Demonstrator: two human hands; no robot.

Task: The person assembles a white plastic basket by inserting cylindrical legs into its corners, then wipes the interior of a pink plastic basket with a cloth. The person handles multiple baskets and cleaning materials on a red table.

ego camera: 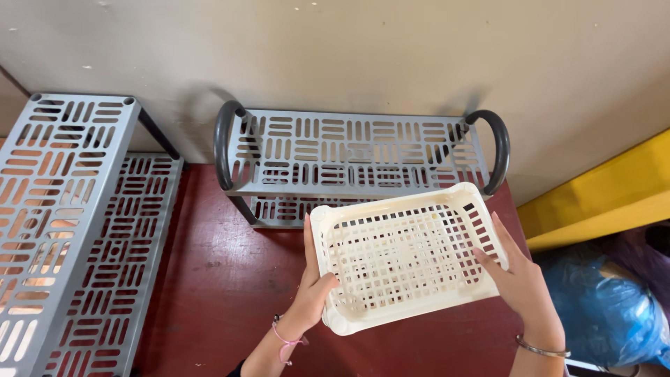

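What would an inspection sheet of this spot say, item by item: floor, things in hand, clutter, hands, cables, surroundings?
Surface: dark red floor, bare between the racks.
Job's things: cream slotted plastic basket, empty, held tilted in the air in front of the small grey rack.
Clutter: blue plastic bag at the right; a yellow thing above it, kind unclear.
Hands: left hand grips the basket's left rim, with a pink band at the wrist; right hand grips the right rim, with a metal bangle at the wrist.
Cables: nothing seen.
Surroundings: pale wall behind; taller grey slotted rack at the left; small rack has dark looped handles at both ends.
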